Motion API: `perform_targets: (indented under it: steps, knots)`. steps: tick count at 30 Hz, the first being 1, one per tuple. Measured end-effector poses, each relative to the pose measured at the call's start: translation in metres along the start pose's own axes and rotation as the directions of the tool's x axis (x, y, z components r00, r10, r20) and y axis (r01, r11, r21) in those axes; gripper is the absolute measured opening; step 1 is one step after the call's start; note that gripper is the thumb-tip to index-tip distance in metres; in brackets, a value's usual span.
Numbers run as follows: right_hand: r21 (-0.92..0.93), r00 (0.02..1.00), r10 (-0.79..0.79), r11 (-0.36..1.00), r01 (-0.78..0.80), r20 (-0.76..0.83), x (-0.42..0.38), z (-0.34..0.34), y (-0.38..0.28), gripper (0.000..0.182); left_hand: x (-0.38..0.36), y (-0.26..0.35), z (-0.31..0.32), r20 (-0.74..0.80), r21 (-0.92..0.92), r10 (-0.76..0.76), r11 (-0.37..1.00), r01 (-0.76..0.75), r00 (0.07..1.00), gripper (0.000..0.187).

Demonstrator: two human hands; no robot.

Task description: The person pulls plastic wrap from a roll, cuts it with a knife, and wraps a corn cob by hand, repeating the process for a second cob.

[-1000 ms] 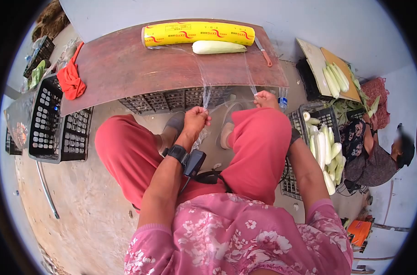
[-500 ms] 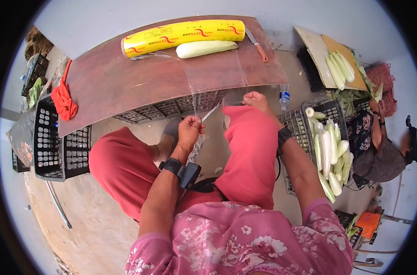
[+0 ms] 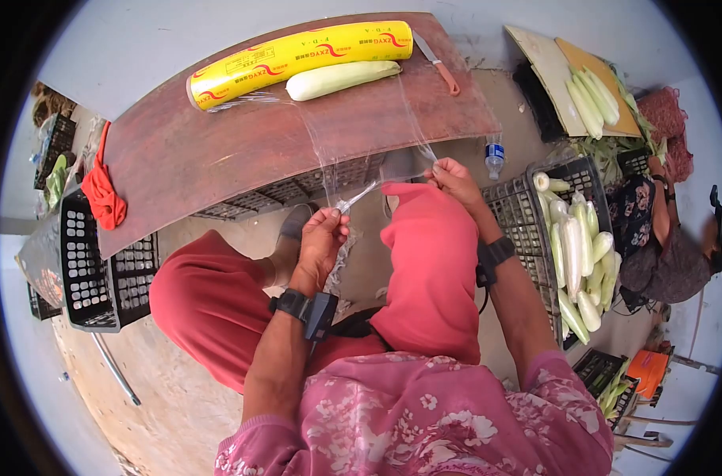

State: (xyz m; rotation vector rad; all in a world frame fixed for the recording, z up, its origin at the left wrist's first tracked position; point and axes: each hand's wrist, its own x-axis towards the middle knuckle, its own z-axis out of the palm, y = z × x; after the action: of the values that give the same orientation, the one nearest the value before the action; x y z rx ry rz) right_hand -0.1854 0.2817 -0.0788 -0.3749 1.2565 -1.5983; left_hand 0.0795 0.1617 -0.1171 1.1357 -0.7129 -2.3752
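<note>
My left hand (image 3: 321,242) is closed on one corner of a sheet of clear cling film (image 3: 365,131), with a bunched strand sticking out from the fingers. Another corner is pinched by my right hand (image 3: 457,188), beside my raised knee. The film stretches from both hands over the near edge of the brown table (image 3: 194,170). At its far end a pale green ear of corn (image 3: 341,80) lies against the yellow film roll (image 3: 301,62). Neither hand touches the corn.
A knife (image 3: 437,63) lies at the table's right end. Several ears fill a black crate (image 3: 541,238) on my right, near a water bottle (image 3: 494,160). A red cloth (image 3: 105,198) hangs at the left corner, above another crate (image 3: 87,274). A person (image 3: 666,258) sits far right.
My hands have drawn slightly apart and a little closer to my body, still holding the film. The view has shifted a bit; the corn and roll lie as before.
</note>
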Motion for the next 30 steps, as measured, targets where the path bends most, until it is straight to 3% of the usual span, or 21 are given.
perform_targets:
  steps: [4,6,10,16,25,30]
  knots:
    - [0.049,0.998,0.003,0.999,0.0,-0.061,-0.009,0.018,-0.016,0.01,-0.007,0.001,0.006,0.081,-0.228,0.028,0.974,-0.009,0.996,0.003]
    - [-0.001,1.0,-0.003,1.0,0.003,0.008,-0.007,0.014,-0.026,0.011,-0.013,0.007,0.012,0.158,-0.323,0.032,0.946,0.02,0.987,0.004]
    - [-0.263,0.997,0.076,0.962,-0.074,-0.002,-0.01,0.029,-0.063,0.01,-0.032,0.01,0.029,0.103,-0.317,0.002,0.948,0.031,0.995,0.005]
    - [-0.353,0.988,-0.016,0.935,-0.041,-0.156,-0.02,0.053,-0.079,0.009,-0.043,0.017,0.039,0.164,-0.36,0.036,0.933,0.026,0.986,0.005]
    - [-0.028,0.987,-0.081,0.997,0.077,-0.141,-0.02,0.051,-0.054,0.017,-0.037,0.014,0.04,0.162,-0.519,0.02,0.852,0.069,0.987,0.008]
    - [0.0,0.985,-0.086,0.996,0.087,-0.152,-0.023,0.051,-0.051,0.017,-0.039,0.017,0.045,0.056,-0.492,0.011,0.871,0.018,0.998,0.008]
